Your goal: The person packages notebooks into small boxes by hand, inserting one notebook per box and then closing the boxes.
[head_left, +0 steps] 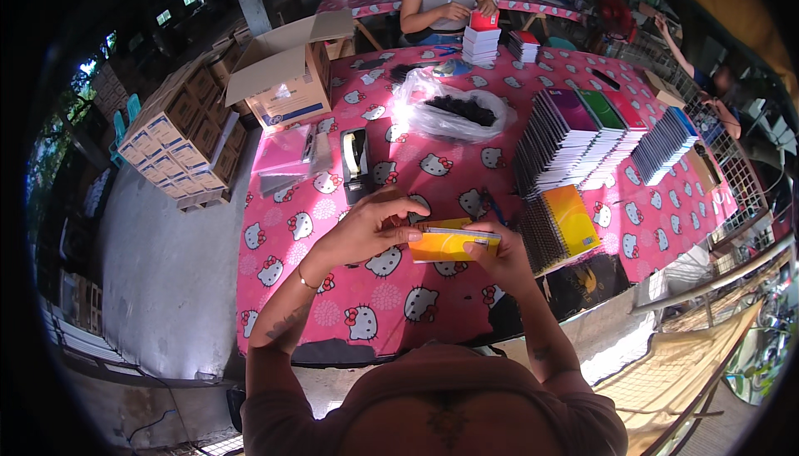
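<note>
L hand [370, 227] half-open, thumb at yellow nbk [445, 247] | R hand [506, 258] pinched its R end, prob. to steady it | yellow stack [572, 216] sat near, prob. for reach

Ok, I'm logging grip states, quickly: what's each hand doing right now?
Left hand: partly open, fingers curved, thumb at the left end of the yellow notebook.
Right hand: closed, holding the yellow notebook by its right end.

Over the bench [279, 310], a notebook [445, 245] sits between two hands; behind lies a plastic bag [414, 106], left a tape dispenser [355, 165], right notebook stacks [556, 144].
</note>
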Motion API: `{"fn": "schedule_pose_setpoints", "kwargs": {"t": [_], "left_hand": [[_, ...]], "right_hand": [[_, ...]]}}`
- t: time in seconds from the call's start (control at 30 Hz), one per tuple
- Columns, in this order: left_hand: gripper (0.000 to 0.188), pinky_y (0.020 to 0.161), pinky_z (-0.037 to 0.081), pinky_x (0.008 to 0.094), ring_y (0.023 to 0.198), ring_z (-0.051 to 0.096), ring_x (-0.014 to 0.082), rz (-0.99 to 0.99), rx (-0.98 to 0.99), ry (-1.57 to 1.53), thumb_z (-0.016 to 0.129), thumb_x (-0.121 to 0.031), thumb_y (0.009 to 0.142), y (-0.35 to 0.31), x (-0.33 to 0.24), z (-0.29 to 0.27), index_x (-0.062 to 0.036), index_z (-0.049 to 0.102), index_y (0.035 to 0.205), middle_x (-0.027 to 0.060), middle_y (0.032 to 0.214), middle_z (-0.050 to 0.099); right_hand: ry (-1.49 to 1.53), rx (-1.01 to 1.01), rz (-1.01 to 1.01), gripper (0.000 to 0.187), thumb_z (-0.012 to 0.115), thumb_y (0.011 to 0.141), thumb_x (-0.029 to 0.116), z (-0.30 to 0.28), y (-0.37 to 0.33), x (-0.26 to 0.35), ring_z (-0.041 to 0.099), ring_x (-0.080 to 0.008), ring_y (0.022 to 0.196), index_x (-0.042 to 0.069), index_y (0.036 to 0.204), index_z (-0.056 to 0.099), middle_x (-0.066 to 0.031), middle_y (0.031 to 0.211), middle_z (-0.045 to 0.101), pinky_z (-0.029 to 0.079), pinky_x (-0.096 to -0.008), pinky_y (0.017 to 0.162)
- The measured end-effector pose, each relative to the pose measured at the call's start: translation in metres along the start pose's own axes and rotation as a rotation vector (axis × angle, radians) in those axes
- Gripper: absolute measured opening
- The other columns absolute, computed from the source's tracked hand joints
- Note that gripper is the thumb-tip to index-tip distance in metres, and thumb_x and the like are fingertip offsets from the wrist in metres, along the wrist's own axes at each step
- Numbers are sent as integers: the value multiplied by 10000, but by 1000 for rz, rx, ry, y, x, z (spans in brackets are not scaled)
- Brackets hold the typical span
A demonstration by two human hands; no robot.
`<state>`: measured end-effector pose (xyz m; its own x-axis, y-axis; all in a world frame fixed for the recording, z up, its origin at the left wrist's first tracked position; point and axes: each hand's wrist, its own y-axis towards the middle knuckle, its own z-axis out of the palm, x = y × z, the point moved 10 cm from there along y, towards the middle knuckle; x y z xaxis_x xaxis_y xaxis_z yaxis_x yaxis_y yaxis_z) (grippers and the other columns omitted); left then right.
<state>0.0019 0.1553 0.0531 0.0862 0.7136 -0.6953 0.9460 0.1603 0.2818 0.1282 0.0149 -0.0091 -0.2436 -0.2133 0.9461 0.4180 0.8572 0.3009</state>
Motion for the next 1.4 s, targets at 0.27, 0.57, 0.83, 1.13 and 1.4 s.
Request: {"fn": "schedule_pose_setpoints", "kwargs": {"t": [0.27, 0.57, 0.83, 1.13, 1.4], "left_hand": [[169, 705, 491, 392, 800, 615, 293, 85, -161, -64, 730, -144, 878, 5, -30, -8, -15, 660, 962, 114, 865, 609], [468, 827, 502, 357, 875, 636, 229, -161, 238, -59, 447, -384, 1066, 0, 37, 28, 37, 652, 1068, 130, 930, 660], [265, 775, 494, 340, 869, 607, 176, -124, 165, -173, 688, -246, 945, 6, 13, 11, -21, 693, 1084, 90, 936, 664], [225, 736, 497, 326, 870, 603, 168, -12, 68, -69, 732, -171, 901, 5, -6, 1, -36, 683, 1075, 55, 928, 622], [275, 504, 435, 260, 507, 517, 89, -392, 225, -360, 538, -287, 1047, 0, 37, 18, -21, 608, 1056, 34, 724, 570]], "right_hand": [[-65, -56, -59, 263, 692, 921, 139, -4, -2, 7, 668, -108, 876, -20, 1127, 652, -83, 974, 721, 534, -270, 785], [-85, -6, -50, 258, 693, 924, 130, 0, -2, 16, 652, -101, 889, -14, 1136, 657, -72, 982, 712, 523, -254, 801], [-66, 8, -50, 259, 687, 930, 130, 1, -2, 17, 641, -80, 858, -9, 1144, 645, -64, 966, 708, 522, -242, 775], [-57, -29, -19, 242, 683, 928, 119, 1, -2, 14, 650, -89, 871, -13, 1126, 643, -74, 977, 712, 534, -259, 780], [-81, -40, -54, 274, 666, 922, 112, -1, 0, 14, 673, -102, 863, -20, 1162, 639, -88, 972, 726, 540, -264, 768]]}}
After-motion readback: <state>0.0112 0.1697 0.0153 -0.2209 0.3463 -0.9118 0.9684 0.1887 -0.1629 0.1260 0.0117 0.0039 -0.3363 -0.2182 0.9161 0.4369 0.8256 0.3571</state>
